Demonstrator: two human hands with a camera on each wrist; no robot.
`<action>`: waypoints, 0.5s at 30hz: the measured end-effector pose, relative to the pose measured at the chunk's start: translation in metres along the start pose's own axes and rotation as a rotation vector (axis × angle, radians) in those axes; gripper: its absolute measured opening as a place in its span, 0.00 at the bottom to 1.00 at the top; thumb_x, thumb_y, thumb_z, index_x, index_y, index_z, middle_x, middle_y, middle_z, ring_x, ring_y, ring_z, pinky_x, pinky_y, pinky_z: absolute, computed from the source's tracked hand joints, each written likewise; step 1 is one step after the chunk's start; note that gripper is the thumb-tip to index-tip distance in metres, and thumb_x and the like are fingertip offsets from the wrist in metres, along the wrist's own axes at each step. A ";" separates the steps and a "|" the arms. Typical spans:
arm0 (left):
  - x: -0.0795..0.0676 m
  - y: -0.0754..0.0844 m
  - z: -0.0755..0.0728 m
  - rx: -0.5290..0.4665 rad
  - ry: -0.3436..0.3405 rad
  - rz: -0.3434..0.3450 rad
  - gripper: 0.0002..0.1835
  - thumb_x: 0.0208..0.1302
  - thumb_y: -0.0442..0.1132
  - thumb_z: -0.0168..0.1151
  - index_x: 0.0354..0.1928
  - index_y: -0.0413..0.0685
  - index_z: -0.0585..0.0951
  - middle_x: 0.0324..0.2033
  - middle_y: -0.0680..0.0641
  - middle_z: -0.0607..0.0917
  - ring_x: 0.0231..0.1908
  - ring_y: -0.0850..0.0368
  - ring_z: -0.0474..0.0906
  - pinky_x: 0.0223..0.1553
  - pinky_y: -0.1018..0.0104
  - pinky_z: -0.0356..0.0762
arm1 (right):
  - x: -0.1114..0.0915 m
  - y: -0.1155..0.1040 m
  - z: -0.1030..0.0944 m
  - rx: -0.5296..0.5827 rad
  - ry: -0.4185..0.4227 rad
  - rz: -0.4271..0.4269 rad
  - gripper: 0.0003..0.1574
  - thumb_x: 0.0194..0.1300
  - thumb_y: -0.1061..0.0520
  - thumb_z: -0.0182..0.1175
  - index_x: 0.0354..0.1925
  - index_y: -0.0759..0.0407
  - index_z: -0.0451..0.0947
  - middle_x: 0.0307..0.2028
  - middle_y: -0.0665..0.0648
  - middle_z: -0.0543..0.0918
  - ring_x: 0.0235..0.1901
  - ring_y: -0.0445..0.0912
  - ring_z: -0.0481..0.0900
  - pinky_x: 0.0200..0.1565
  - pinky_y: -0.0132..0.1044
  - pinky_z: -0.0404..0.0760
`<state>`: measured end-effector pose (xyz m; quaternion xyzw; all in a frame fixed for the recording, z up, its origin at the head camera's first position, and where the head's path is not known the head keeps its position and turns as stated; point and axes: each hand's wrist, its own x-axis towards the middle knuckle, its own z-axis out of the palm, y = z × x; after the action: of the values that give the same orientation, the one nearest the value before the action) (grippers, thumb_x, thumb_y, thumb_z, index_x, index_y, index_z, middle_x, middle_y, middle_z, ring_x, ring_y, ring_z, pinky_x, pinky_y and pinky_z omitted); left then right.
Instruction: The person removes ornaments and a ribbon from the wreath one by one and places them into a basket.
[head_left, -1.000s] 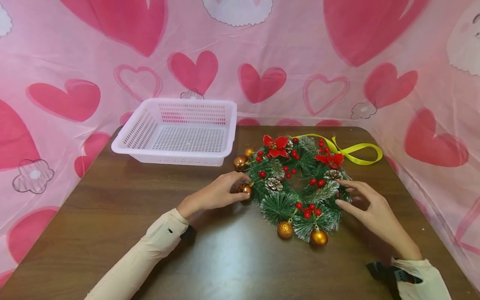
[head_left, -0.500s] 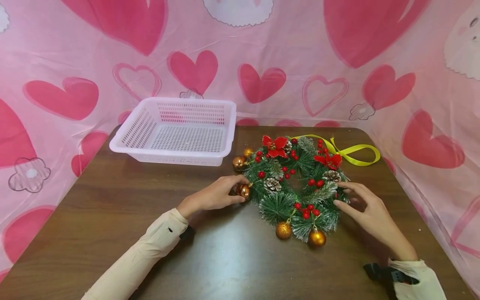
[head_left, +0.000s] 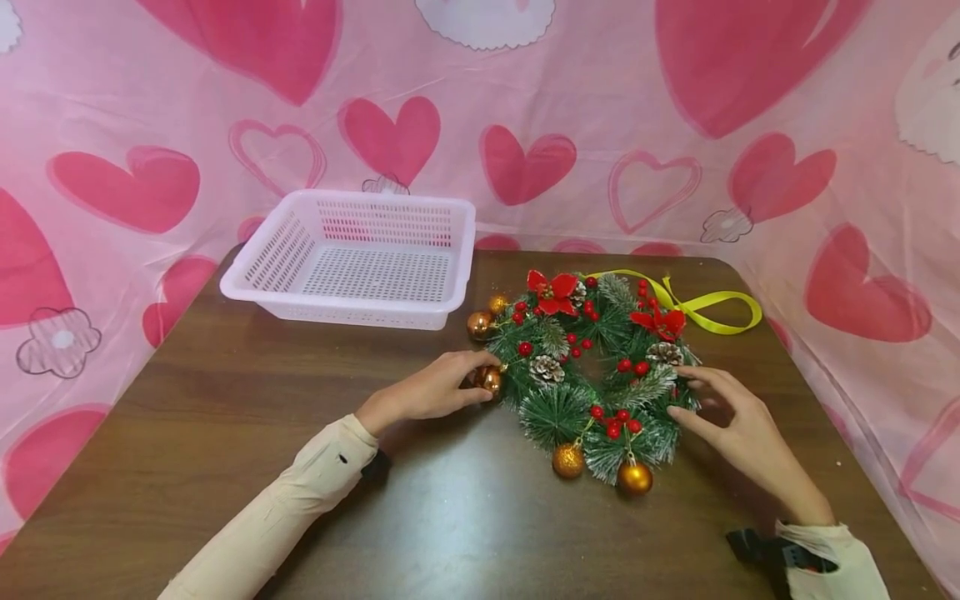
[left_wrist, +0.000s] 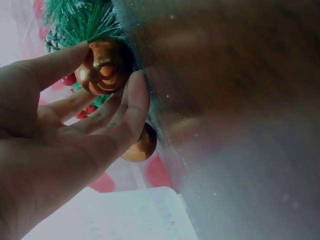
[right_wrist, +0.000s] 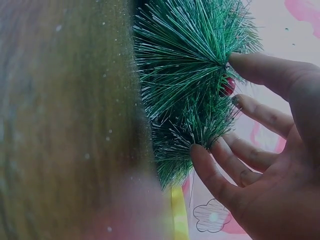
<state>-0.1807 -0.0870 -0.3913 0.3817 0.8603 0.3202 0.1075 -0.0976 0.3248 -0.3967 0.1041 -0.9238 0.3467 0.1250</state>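
Pinching a copper bauble (left_wrist: 104, 67) between thumb and fingers, the left hand (head_left: 431, 387) stays at the left side of the wreath (head_left: 555, 412). Little has changed over the last second: the head view has shifted slightly, while both hands and the wreath keep nearly the same places relative to each other. The wreath lies flat on the counter (head_left: 187, 442), right of its middle and nearer the far edge than the near one.

The right hand (head_left: 750, 433) is on the opposite side, toward the counter's right edge. Its fingers are loosely spread, their tips against the green needles and not clenched around anything; how firmly they press cannot be told.

Two gold baubles (head_left: 567, 460) (head_left: 635, 477) hang out toward the near edge and are untouched. The yellow ribbon (right_wrist: 178, 212) trails from the wreath's far side toward the far right corner, and the white basket (head_left: 352, 308) sits by the far left corner, well apart from the right hand.

So little movement suggests a pause for fine adjustment: the right hand seems to steady the wreath as the left settles the bauble's position. That bauble looks to be the detail being worked on.
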 end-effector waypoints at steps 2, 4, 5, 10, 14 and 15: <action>0.000 0.000 0.000 0.004 0.004 0.002 0.24 0.68 0.37 0.64 0.63 0.40 0.74 0.52 0.45 0.82 0.50 0.54 0.78 0.54 0.58 0.77 | 0.000 0.000 0.000 -0.005 -0.001 -0.001 0.34 0.57 0.56 0.74 0.62 0.43 0.77 0.54 0.49 0.79 0.47 0.32 0.73 0.46 0.15 0.68; 0.000 0.001 0.000 0.005 0.003 -0.001 0.24 0.68 0.37 0.64 0.63 0.39 0.74 0.52 0.44 0.82 0.51 0.54 0.78 0.54 0.58 0.77 | 0.000 0.000 0.000 -0.009 -0.002 -0.005 0.34 0.57 0.56 0.74 0.62 0.44 0.77 0.54 0.49 0.79 0.47 0.31 0.73 0.46 0.15 0.68; 0.000 0.001 0.000 0.005 0.002 -0.003 0.24 0.68 0.37 0.64 0.63 0.39 0.73 0.53 0.44 0.82 0.51 0.54 0.78 0.54 0.58 0.77 | 0.000 0.000 0.000 -0.010 -0.002 -0.006 0.34 0.57 0.56 0.74 0.62 0.44 0.77 0.54 0.49 0.79 0.47 0.31 0.73 0.46 0.15 0.68; 0.000 0.002 0.000 0.013 0.011 -0.009 0.24 0.68 0.37 0.64 0.63 0.39 0.74 0.53 0.44 0.82 0.52 0.53 0.78 0.55 0.57 0.76 | 0.000 0.001 0.000 -0.005 -0.004 -0.012 0.35 0.57 0.56 0.75 0.62 0.44 0.77 0.54 0.48 0.78 0.47 0.31 0.73 0.47 0.15 0.68; 0.001 0.001 0.001 0.023 0.042 -0.006 0.24 0.67 0.38 0.65 0.63 0.40 0.74 0.52 0.44 0.82 0.51 0.54 0.78 0.54 0.58 0.77 | 0.000 0.001 0.000 0.001 0.001 -0.018 0.34 0.57 0.57 0.74 0.61 0.44 0.77 0.54 0.47 0.78 0.47 0.32 0.73 0.46 0.14 0.68; 0.001 0.001 0.001 0.026 0.049 -0.003 0.23 0.67 0.38 0.65 0.62 0.40 0.75 0.52 0.44 0.82 0.50 0.54 0.78 0.53 0.58 0.77 | 0.000 0.001 0.000 0.002 0.002 -0.020 0.34 0.57 0.58 0.74 0.62 0.45 0.77 0.54 0.47 0.78 0.47 0.32 0.73 0.46 0.14 0.68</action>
<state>-0.1809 -0.0855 -0.3913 0.3738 0.8673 0.3183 0.0818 -0.0975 0.3252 -0.3973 0.1130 -0.9223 0.3462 0.1292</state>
